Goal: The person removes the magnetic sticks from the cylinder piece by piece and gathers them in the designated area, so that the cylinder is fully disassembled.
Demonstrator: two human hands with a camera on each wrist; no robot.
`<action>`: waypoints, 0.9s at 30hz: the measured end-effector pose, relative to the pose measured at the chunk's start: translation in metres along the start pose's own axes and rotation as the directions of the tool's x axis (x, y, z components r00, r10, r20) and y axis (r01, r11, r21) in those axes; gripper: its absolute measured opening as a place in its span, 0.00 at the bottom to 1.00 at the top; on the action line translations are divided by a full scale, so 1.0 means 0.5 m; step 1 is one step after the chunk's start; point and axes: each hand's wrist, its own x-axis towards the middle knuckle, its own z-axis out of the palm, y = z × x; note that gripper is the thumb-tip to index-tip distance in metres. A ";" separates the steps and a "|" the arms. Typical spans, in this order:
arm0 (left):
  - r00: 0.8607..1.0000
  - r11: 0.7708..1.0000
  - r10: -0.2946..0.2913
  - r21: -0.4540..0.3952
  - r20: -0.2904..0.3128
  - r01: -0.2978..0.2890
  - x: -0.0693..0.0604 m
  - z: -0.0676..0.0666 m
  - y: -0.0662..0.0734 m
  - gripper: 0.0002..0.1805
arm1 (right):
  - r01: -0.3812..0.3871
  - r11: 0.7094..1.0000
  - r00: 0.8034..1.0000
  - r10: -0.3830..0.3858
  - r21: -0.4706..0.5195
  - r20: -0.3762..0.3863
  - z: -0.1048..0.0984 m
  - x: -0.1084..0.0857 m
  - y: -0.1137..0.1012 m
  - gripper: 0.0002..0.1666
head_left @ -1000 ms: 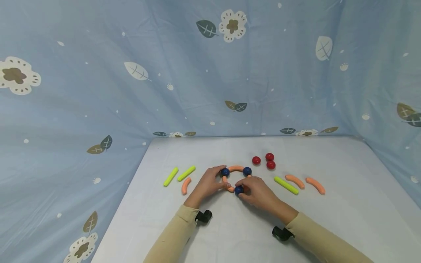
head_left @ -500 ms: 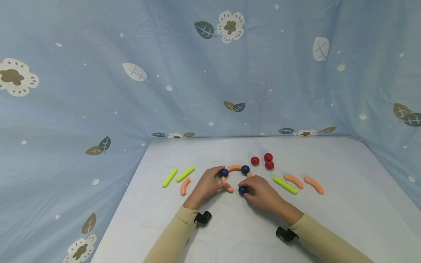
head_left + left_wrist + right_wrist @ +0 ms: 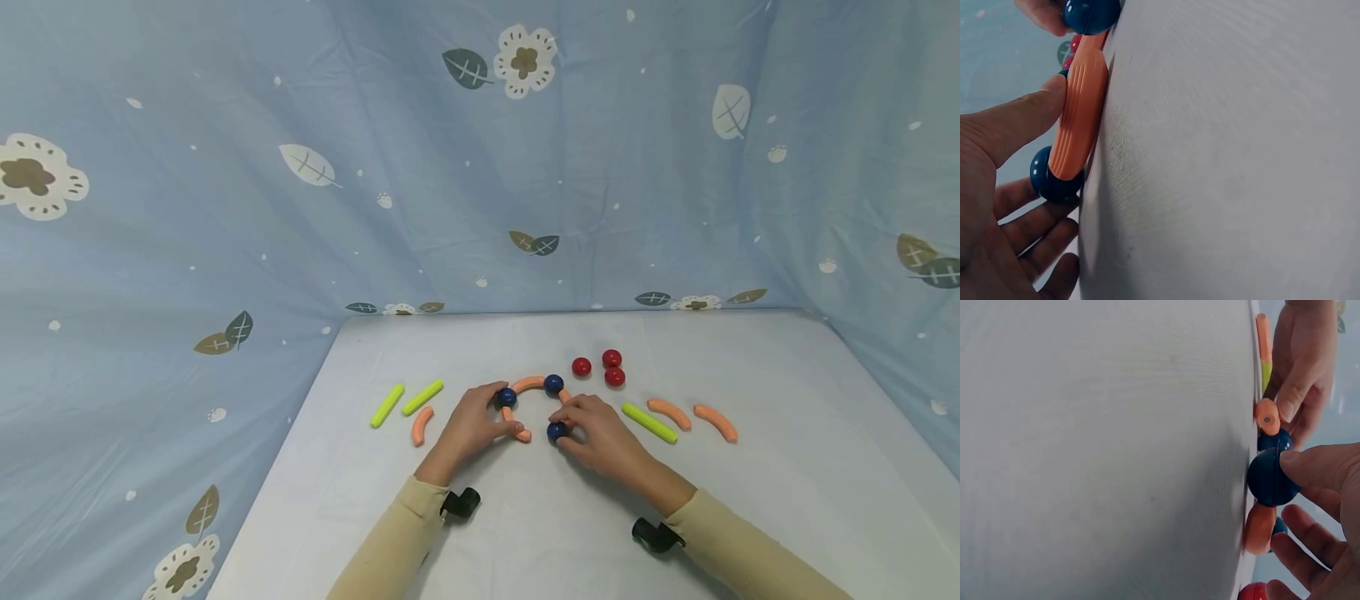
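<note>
Right hand (image 3: pixel 600 437): thumb and fingers clamped on the near blue ball (image 3: pixel 557 432), ball at the fingertips. Right arc (image 3: pixel 566 397), orange, is partly hidden behind that hand's fingers; right wrist view shows orange touching the ball.

Left hand (image 3: pixel 474 417): clamped on the left arc (image 3: pixel 1082 119) and left blue ball (image 3: pixel 507 397) together, thumb on the orange, fingers against the ball. Arc's free end pokes out just past the thumb, pointing toward the right hand, gap between it and the near blue ball.

Beyond and between both hands: far arc (image 3: pixel 528 383), running from left blue ball to far blue ball (image 3: pixel 553 384). Ring is unclosed on the near side.

Outboard of left hand: loose orange arc (image 3: pixel 422 426) nearest, two green sticks (image 3: pixel 387 406) past it.

Outboard of right hand: green stick (image 3: pixel 649 423) nearest, then two orange arcs (image 3: pixel 670 414). Three red balls (image 3: pixel 581 367) sit beyond its fingertips, well apart from the grip. All on the white table (image 3: pixel 525 533).
</note>
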 end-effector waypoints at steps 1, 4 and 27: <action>1.000 1.000 -0.001 0.000 -0.003 0.001 -0.002 -0.001 0.001 0.43 | 0.001 1.000 1.000 -0.001 -0.002 -0.007 0.001 0.000 0.001 0.21; 1.000 1.000 0.000 -0.011 -0.015 0.000 -0.010 -0.003 0.004 0.42 | -0.004 1.000 1.000 0.004 -0.008 -0.028 0.002 0.003 0.008 0.21; 0.991 0.998 0.010 -0.065 -0.131 -0.018 -0.045 -0.007 -0.019 0.19 | 0.007 0.999 0.997 -0.010 -0.042 -0.080 0.002 0.048 0.025 0.23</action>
